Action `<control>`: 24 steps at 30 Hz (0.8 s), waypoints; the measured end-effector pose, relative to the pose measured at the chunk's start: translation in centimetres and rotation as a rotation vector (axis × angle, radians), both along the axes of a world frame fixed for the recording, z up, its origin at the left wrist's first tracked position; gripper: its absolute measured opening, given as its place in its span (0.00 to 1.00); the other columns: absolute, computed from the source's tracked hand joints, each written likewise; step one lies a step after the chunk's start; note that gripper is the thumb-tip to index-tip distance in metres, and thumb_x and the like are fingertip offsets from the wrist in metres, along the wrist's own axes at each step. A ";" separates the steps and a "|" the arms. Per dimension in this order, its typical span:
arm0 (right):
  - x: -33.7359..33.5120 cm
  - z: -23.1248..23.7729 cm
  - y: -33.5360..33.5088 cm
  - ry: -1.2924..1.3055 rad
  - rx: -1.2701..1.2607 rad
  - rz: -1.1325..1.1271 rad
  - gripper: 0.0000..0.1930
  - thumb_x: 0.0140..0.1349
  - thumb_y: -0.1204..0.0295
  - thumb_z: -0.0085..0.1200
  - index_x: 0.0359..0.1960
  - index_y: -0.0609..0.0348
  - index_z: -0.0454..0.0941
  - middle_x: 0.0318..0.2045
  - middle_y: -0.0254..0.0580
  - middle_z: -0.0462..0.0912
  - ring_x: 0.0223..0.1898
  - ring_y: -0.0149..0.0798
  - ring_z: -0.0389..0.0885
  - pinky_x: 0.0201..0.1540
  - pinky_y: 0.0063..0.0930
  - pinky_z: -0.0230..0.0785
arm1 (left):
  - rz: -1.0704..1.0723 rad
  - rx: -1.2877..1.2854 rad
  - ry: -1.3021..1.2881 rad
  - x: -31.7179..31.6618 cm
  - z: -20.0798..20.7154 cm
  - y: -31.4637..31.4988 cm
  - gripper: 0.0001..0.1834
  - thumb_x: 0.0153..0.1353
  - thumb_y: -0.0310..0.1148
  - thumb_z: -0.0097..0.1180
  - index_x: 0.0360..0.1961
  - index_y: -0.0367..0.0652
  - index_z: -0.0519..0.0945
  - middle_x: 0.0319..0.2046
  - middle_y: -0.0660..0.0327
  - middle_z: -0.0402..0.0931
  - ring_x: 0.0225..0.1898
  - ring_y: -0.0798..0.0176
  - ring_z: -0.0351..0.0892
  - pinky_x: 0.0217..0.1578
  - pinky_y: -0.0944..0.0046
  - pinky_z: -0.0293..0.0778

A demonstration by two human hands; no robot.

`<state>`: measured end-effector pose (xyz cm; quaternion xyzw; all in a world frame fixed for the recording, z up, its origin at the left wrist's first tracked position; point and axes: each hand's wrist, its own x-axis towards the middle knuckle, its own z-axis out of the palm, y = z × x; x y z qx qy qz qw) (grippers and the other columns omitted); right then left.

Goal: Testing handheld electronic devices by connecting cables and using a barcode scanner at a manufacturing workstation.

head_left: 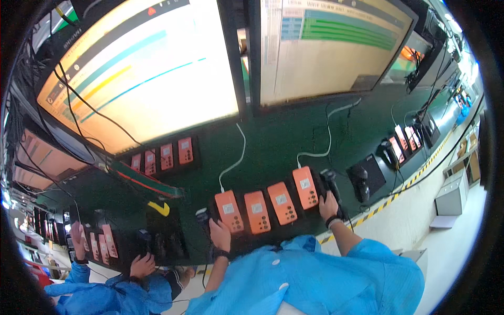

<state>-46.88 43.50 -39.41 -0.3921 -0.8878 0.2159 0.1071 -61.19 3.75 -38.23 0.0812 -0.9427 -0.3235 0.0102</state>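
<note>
In front of me lies a black tray (244, 239) with several orange-red phones, backs up, each with dark round lenses and a white label. My left hand (220, 235) is closed at the tray's left end, beside the leftmost phone (229, 211). At the right end my right hand (328, 207) is closed around the edge, near the rightmost phone (305, 187). White cables run to these two phones; the middle phones (256, 212) have none. A black handheld scanner (330, 182) stands right next to my right hand. A dark device (202, 216) with a pale top is by my left hand.
Two large monitors (336, 58) stand behind the green bench top (273, 139). Another phone tray (167, 156) sits back left, near a yellow curved piece (159, 208). At left a co-worker's hand (142, 265) is near more phones. A black mat (367, 177) lies at right.
</note>
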 end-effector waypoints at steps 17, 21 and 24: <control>-15.9 3.6 2.9 0.092 0.118 0.478 0.21 0.62 0.56 0.49 0.24 0.63 0.78 0.24 0.52 0.78 0.34 0.55 0.77 0.39 0.47 0.67 | -0.680 0.236 0.149 -0.1 5.5 7.4 0.14 0.59 0.28 0.51 0.46 0.36 0.71 0.47 0.46 0.69 0.49 0.41 0.68 0.51 0.50 0.66; -15.0 5.2 2.1 0.253 -0.189 0.355 0.16 0.64 0.60 0.48 0.30 0.62 0.77 0.25 0.54 0.78 0.34 0.56 0.77 0.36 0.46 0.67 | -0.801 0.189 0.163 -1.9 4.2 10.3 0.14 0.59 0.31 0.53 0.45 0.36 0.71 0.48 0.47 0.68 0.51 0.41 0.68 0.53 0.51 0.66; -13.3 9.1 0.8 0.162 -0.303 0.332 0.15 0.63 0.62 0.50 0.30 0.63 0.76 0.27 0.56 0.78 0.33 0.56 0.77 0.34 0.47 0.66 | -0.858 0.182 0.301 -3.0 4.0 13.5 0.16 0.58 0.31 0.54 0.46 0.35 0.71 0.51 0.47 0.67 0.55 0.42 0.66 0.55 0.51 0.64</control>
